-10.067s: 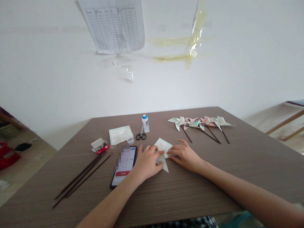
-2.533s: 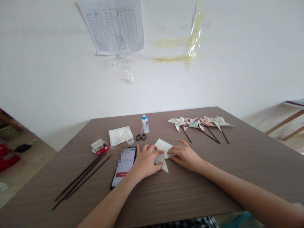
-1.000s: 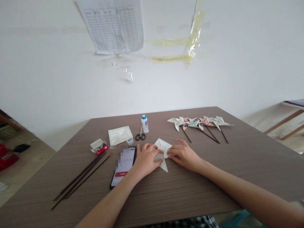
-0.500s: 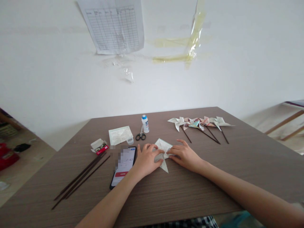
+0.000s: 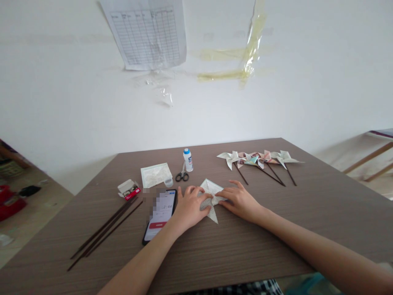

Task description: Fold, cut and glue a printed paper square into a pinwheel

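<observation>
the left hand (image 5: 190,205) is open, fingers spread and bent, its thumb and fingertips set down on the folded paper pinwheel piece (image 5: 210,187), seemingly to keep the creases flat and stop it turning. that piece lies on the worktop (image 5: 276,246) between the two hands, one point towards the wall and another towards the near edge. the right hand (image 5: 241,200) rests low at its right flap, fingers together and touching the paper; whether thumb and fingers pinch it, i cannot tell. coming in from opposite sides probably lets one hand steady while the other works the flap.

the phone (image 5: 161,213) sits just beside the left wrist, likely so its running timer can be read. dark brown sticks (image 5: 106,227), the open red-and-white box (image 5: 129,189), scissors (image 5: 185,177) and a blue-capped bottle (image 5: 188,160) stay within reach, while the pinwheels (image 5: 257,159) on sticks lie well apart at the far right, presumably out of the way.

against half a second ago, the right fingertips have slid slightly outward, baring more of the flap; the left hand looks unmoved.
</observation>
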The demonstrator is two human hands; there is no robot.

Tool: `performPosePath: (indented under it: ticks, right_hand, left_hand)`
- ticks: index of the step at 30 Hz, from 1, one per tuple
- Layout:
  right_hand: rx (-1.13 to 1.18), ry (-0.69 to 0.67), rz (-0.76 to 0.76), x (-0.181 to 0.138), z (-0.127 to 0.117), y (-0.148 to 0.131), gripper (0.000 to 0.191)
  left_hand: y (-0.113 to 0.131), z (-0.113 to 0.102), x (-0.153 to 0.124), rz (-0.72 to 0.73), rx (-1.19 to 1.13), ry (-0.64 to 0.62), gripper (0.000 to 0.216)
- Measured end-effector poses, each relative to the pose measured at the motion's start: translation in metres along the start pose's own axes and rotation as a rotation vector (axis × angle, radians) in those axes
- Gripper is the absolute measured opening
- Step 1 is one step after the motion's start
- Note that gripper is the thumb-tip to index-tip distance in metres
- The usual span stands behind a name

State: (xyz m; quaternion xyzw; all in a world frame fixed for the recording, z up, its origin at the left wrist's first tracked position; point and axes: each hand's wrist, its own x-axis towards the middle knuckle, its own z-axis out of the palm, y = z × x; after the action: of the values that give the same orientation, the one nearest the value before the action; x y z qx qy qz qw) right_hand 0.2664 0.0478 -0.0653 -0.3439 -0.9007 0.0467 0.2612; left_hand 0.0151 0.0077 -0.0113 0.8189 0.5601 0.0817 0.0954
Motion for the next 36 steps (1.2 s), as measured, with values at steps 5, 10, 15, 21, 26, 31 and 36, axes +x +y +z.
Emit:
performPosePath:
  ticks: [5, 10, 15, 21, 26, 31, 36]
  right_hand:
    - [0.010, -0.012, -0.018, 0.000, -0.001, 0.001, 0.026]
    - [0.048, -0.009, 0.027, -0.001, 0.000, 0.001, 0.024]
    - [0.161, 0.035, 0.007, 0.001, -0.001, 0.001, 0.024]
    - [0.125, 0.097, 0.023, 0.003, -0.006, 0.010, 0.043]
    - [0.056, -0.078, 0.018, -0.002, -0.005, 0.014, 0.053]
    - [0.016, -0.104, -0.002, -0.001, -0.008, 0.007, 0.033]
    - [-0.041, -0.084, -0.055, 0.000, -0.011, 0.004, 0.028]
  left_hand:
    - [-0.001, 0.002, 0.001, -0.016, -0.023, 0.028, 0.053]
    - [0.001, 0.002, 0.001, -0.050, -0.056, 0.029, 0.060]
    - [-0.002, -0.006, 0.000, -0.138, 0.008, 0.014, 0.039]
    - [-0.009, -0.011, -0.003, -0.145, 0.064, -0.025, 0.040]
    - [-0.009, -0.010, -0.003, -0.147, 0.111, 0.008, 0.058]
    - [-0.008, -0.007, 0.000, -0.129, 0.058, 0.096, 0.051]
    - [-0.005, -0.004, -0.003, -0.080, -0.033, 0.087, 0.041]
